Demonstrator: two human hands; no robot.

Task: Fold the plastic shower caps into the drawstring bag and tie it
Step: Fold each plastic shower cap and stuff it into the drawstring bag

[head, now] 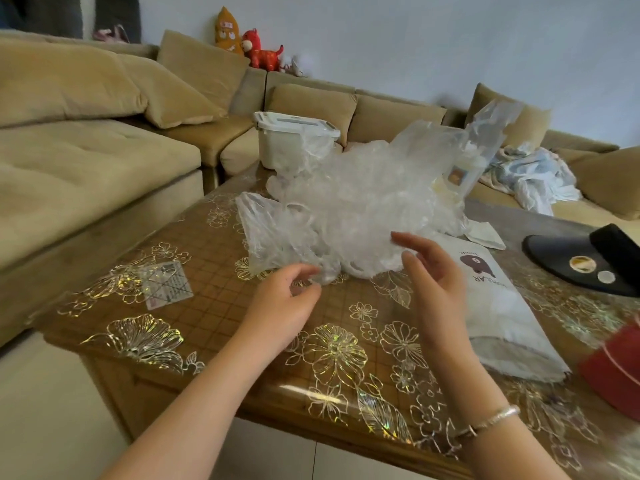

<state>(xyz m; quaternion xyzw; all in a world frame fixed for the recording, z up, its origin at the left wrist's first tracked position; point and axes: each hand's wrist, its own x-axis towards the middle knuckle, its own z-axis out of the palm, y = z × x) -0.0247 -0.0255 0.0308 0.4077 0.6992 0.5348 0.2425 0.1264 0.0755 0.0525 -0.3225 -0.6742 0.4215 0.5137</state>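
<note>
A loose heap of crumpled clear plastic shower caps [356, 202] lies in the middle of the wooden table [214, 306]. To its right a white drawstring bag [498, 306] with a brown bear print lies flat. My left hand [280, 306] is at the heap's near edge, thumb and forefinger pinching a bunched bit of plastic. My right hand [433, 278] hovers at the heap's near right side with relaxed, spread fingers and holds nothing; a silver bracelet is on its wrist.
Behind the heap are a white lidded box [287, 143] and an upright clear packaging bag [485, 143]. A black visor [581, 261] and a red object [616, 365] sit at the right edge. A small clear packet [168, 285] lies left. A beige sofa [86, 161] surrounds the table.
</note>
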